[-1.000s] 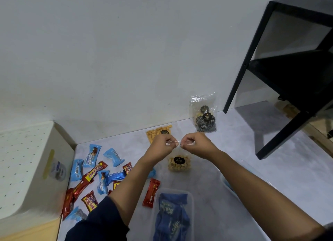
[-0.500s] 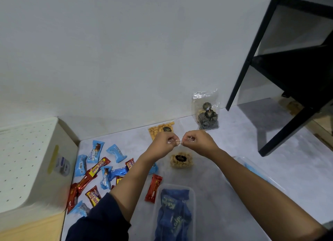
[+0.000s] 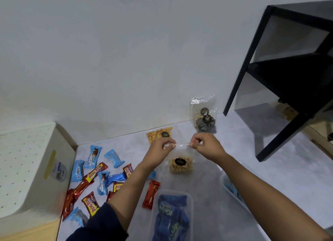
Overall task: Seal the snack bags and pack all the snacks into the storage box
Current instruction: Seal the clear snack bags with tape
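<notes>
A clear snack bag with yellow snacks and a black label hangs upright over the floor. My left hand and my right hand each pinch one end of its top strip, held taut between them. Behind them a bag of orange crackers lies flat. A bag of striped dark cookies leans on the wall. A clear storage box near me holds blue packets.
Several blue and red candy wrappers lie scattered at the left. A white perforated box stands at far left. A black shelf frame rises at the right. Another clear container shows under my right forearm.
My hands have pulled a little apart along the bag's top strip. The view has shifted slightly; nothing else moved.
</notes>
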A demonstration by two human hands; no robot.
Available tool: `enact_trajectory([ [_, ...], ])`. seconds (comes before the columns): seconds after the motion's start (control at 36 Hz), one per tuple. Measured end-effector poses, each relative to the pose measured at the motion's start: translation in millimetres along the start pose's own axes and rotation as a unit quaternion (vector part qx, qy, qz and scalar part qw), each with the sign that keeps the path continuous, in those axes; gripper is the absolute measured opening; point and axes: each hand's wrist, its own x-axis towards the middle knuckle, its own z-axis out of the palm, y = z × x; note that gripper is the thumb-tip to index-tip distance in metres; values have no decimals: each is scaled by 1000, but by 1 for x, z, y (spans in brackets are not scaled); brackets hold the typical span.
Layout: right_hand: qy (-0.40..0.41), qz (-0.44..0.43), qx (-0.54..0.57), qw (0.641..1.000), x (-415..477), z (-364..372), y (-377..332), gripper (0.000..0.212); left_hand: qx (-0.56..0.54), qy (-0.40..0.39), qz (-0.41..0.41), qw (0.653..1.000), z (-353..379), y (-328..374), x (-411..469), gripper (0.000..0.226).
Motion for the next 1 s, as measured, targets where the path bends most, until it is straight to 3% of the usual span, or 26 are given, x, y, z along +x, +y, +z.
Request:
enact_trajectory([
  [0.14, 16, -6, 13, 1000, 1, -6, 5, 12, -70, 61, -29, 995, -6, -10, 0, 9],
  [0.36, -34, -30, 49, 998, 10, -8, 6, 5, -48, 81, -20, 995, 0, -11, 7, 12],
  [0.47, -50, -43, 28, 997, 20, -6, 6, 8, -67, 65, -11, 996, 7, -6, 18, 21],
  [0.58, -37, -66, -12, 997, 33, -12, 14, 7, -97, 43, -6, 994, 9, -9, 29, 13],
  [0.61, -34, -77, -23, 996, 37, -15, 17, 7, -92, 43, -4, 995, 10, -10, 32, 21],
  [0.69, -7, -97, -25, 995, 48, -18, 24, 4, -41, 50, 7, 998, 12, -17, 43, 54],
  [0.78, 17, -94, -33, 995, 60, -20, 26, 6, 88, 42, 24, 995, 13, -37, 58, 51],
  [0.83, 28, -96, -31, 994, 67, -20, 28, 7, 206, 28, -5, 978, 14, -56, 68, 42],
  [0.89, 46, -101, -24, 994, 71, -19, 31, 10, 298, 20, -47, 953, 20, -69, 71, 53],
  [0.94, 70, -97, -13, 993, 75, -15, 33, 14, 346, 14, -87, 934, 24, -74, 71, 63],
  [1.0, 85, -91, -1, 992, 80, -11, 33, 16, 343, 7, -131, 930, 29, -77, 69, 57],
])
